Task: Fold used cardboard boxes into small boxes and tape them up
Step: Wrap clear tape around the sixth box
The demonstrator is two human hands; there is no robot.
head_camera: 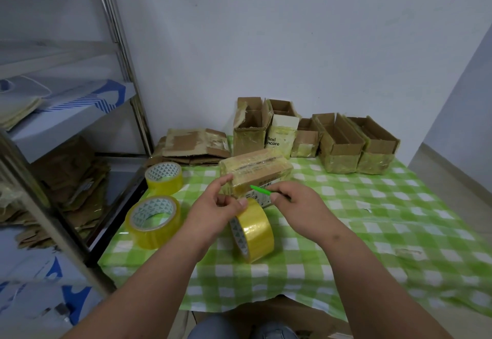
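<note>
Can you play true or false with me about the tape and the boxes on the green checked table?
1. Three rolls of yellow tape are on the table. True: two lie at the left, one by the hands.
2. The right hand holds a red pen. False: it holds a thin green tool.
3. The boxes at the back are open on top. True.
4. The left hand holds a box. False: its fingers pinch at the tape roll.
</note>
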